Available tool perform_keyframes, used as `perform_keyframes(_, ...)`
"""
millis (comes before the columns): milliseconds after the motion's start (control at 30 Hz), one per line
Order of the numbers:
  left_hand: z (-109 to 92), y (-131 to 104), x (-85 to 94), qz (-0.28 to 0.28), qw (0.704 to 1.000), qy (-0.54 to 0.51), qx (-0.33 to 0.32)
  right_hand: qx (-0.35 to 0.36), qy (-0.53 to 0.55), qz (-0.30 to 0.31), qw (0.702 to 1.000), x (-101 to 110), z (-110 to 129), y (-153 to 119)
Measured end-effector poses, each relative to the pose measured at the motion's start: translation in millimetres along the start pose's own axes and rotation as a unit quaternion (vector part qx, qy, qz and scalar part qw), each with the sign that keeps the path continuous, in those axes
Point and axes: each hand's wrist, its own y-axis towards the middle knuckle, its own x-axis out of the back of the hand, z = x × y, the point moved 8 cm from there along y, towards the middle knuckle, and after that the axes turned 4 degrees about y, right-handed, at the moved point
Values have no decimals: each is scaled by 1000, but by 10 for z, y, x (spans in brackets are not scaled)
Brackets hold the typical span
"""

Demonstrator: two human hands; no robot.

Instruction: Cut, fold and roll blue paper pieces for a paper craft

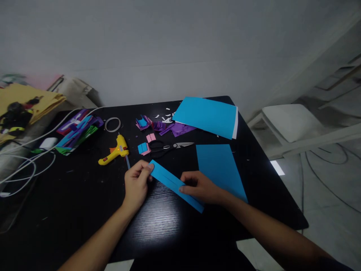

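A long blue paper strip [166, 180] slants across the black table between my two hands. My left hand [138, 180] pinches its upper left end, thumb on top. Farther along, my right hand [199, 186] grips the strip near its middle, thumb above and fingers curled around the far edge. A faint dark line runs lengthwise on the strip. Beside my right hand, partly under the forearm, lies a larger blue sheet [220, 165]. Scissors [172, 146] lie just beyond the strip, blades pointing right.
A yellow glue gun [118, 150] lies left, near a tape roll [113, 124] and bundled coloured paper strips [79, 130]. Small folded pieces [144, 148], purple scraps [180, 130] and stacked blue sheets [207, 114] lie farther back. White cables [34, 165] cross the left side; a white stool [290, 122] stands right.
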Motion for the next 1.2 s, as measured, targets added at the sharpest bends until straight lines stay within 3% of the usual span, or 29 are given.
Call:
perform_keyframes(267, 2, -16, -194, 89, 996, -21, 10, -3, 29, 3, 1000, -17, -7, -1)
perform_keyframes(467, -36, -178, -531, 231, 972, 36, -1, 6, 28, -4, 1000, -10, -12, 6)
perform_keyframes(567, -81, -220, -581, 254, 966, 40, -21, 10, 14, -5, 1000, -9, -1, 12)
perform_keyframes(667, -74, -175, -507, 223, 974, 43, -15, 7, 8, -6, 1000, -4, 10, 13)
perform_keyframes(900, 29, -20, -180, 79, 996, 24, 14, 13, 12, 10, 1000, -7, 57, -1)
perform_keyframes(1100, 188, 8, -62, 18, 998, -46, 44, 6, 40, 22, 999, -28, 37, 8)
perform_keyframes(1200, 205, 31, -67, 15, 995, -86, 56, 11, 42, 23, 999, -26, 40, 8)
